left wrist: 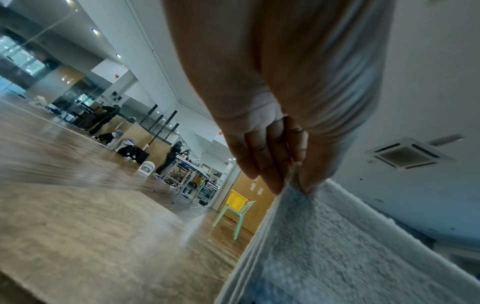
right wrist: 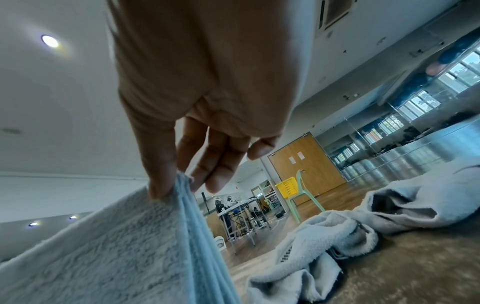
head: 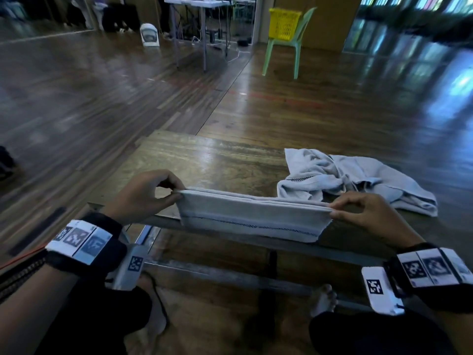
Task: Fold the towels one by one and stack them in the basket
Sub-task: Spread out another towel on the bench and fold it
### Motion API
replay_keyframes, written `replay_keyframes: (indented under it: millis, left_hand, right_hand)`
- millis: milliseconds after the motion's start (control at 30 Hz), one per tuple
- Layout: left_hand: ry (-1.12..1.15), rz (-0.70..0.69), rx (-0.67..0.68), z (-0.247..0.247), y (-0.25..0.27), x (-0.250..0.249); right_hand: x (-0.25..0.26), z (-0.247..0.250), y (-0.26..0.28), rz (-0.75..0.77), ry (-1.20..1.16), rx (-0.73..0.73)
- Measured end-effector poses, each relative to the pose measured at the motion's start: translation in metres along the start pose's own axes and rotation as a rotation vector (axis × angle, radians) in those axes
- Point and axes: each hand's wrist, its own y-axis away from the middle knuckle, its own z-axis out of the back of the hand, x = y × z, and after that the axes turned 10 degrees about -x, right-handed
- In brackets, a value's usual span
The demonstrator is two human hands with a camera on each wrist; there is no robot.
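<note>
Both hands [head: 256, 201] pinch a folded towel [head: 253, 219] over the wooden table [head: 204, 160].

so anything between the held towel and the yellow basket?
Nothing visible blocks it. The folded towel, pinched by the left hand and right hand, faces bare table and open floor up to the yellow basket on the green chair.

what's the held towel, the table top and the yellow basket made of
Towel: looks like terry cloth, pale grey; a fuzzy looped pile shows in the wrist views, with a woven dark stripe.
Table: seems to be wood or wood-look laminate; grain streaks, slight sheen.
Basket: probably moulded plastic; bright yellow with a perforated lattice wall.
</note>
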Motion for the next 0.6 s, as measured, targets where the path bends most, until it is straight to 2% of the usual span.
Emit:
replay_keyframes:
  millis: [133,233,300,400,600]
  left_hand:
    - [0.072,0.002,0.04,0.015,0.01,-0.012]
    - [-0.206,-0.128,0.156,0.019,0.015,-0.023]
    - [-0.292,-0.092,0.24,0.016,0.019,-0.028]
    - [-0.301,-0.007,0.318,0.006,0.027,-0.029]
    - [-0.308,0.019,0.446,-0.004,0.037,-0.023]
  right_hand:
    - [0.015,0.015,0.021,0.036,-0.059,-0.053]
    - [0.018,0.017,0.033,0.073,-0.031,-0.015]
    - [0.017,0.014,0.039,0.082,0.014,0.02]
    - [0.011,0.005,0.045,0.135,0.158,0.072]
    - [0.003,-0.006,0.051,0.114,0.282,0.159]
